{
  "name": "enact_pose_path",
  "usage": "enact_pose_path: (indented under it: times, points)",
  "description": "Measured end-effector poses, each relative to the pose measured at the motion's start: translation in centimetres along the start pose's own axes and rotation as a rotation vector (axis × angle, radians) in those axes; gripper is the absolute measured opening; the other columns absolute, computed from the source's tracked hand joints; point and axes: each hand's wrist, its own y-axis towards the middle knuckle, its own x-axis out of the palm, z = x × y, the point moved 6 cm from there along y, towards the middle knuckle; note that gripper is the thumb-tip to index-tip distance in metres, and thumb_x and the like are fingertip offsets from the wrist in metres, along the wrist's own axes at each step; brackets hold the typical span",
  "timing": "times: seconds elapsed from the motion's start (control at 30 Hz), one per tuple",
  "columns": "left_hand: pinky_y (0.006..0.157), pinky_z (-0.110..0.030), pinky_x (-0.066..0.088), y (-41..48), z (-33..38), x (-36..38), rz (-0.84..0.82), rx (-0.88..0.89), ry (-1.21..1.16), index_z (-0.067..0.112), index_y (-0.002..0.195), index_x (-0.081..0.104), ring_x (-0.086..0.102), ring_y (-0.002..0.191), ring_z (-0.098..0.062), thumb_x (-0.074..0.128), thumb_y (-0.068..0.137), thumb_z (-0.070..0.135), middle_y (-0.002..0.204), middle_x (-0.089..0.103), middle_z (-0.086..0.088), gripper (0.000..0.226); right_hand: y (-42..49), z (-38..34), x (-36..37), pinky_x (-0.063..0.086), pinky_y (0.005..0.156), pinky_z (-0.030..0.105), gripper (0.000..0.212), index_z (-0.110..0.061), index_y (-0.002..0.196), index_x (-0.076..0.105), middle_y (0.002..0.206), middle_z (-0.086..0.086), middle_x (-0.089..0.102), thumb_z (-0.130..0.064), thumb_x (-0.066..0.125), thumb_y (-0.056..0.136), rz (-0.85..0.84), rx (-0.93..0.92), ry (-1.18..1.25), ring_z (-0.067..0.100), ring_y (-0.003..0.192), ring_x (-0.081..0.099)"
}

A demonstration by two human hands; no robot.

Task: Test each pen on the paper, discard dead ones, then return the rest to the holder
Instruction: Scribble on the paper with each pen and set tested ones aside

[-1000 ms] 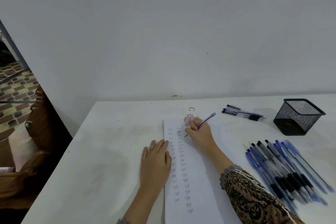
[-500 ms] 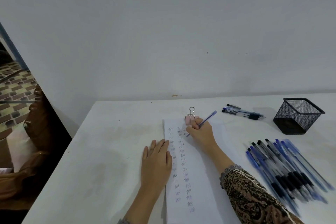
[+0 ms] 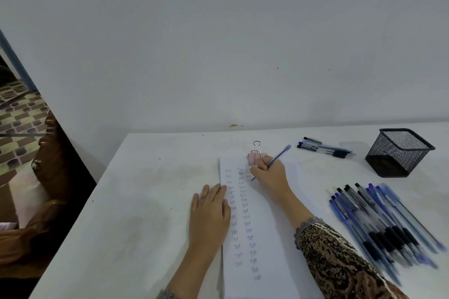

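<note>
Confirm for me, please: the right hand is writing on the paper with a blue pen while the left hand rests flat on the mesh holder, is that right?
Not quite. In the head view the left hand lies flat on the paper's left edge, not on the mesh holder, which stands untouched at the far right. The right hand is indeed writing with the blue pen.

Left hand (image 3: 209, 213) flat, palm down, fingers extended; right hand (image 3: 272, 177) curled in writing grip.

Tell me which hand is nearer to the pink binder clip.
Right. The right hand writes just beside the pink binder clip; the left hand lies flat on the paper's left edge, farther away.
</note>
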Motion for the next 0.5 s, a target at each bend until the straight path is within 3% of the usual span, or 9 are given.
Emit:
enact_pose_path:
  times: [0.2, 0.3, 0.4, 0.5]
  points:
    - [0.116, -0.029, -0.001, -0.05, 0.09, -0.01, -0.013, -0.009, -0.006, 0.026, 0.142, 0.032, 0.012, 0.144, -0.011, -0.006, 0.079, 0.043, 0.150, 0.028, 0.012, 0.076, -0.28, -0.54, -0.14, 0.030, 0.056, 0.016, 0.045, -0.020, 0.052, 0.023, 0.058, -0.004, 0.027, 0.005, 0.055, 0.070, 0.029, -0.009, 0.040, 0.003, 0.049, 0.029]
    - [0.115, -0.029, -0.001, -0.06, 0.13, -0.02, -0.010, -0.008, -0.013, 0.026, 0.142, 0.033, 0.013, 0.144, -0.012, -0.011, 0.071, 0.047, 0.150, 0.029, 0.011, 0.086, -0.27, -0.44, -0.13, 0.031, 0.055, 0.012, 0.045, -0.020, 0.051, 0.023, 0.057, -0.005, 0.027, 0.007, 0.054, 0.070, 0.034, -0.004, 0.052, 0.002, 0.048, 0.032]
    - [0.116, -0.029, -0.001, 0.01, 0.07, 0.04, -0.018, -0.007, 0.004, 0.026, 0.142, 0.032, 0.012, 0.144, -0.011, -0.013, 0.070, 0.047, 0.150, 0.028, 0.013, 0.088, -0.15, -0.22, -0.20, 0.033, 0.057, 0.010, 0.047, -0.018, 0.052, 0.024, 0.060, -0.001, 0.028, 0.014, 0.052, 0.072, 0.034, -0.021, 0.018, 0.006, 0.054, 0.032]
    - [0.116, -0.029, -0.001, -0.03, 0.15, -0.03, -0.036, -0.014, -0.009, 0.026, 0.142, 0.031, 0.011, 0.144, -0.011, -0.003, 0.081, 0.043, 0.151, 0.027, 0.013, 0.073, -0.10, -0.20, -0.22, 0.032, 0.056, 0.013, 0.048, -0.019, 0.051, 0.024, 0.061, -0.001, 0.029, 0.014, 0.053, 0.071, 0.032, -0.020, 0.015, 0.008, 0.055, 0.030]
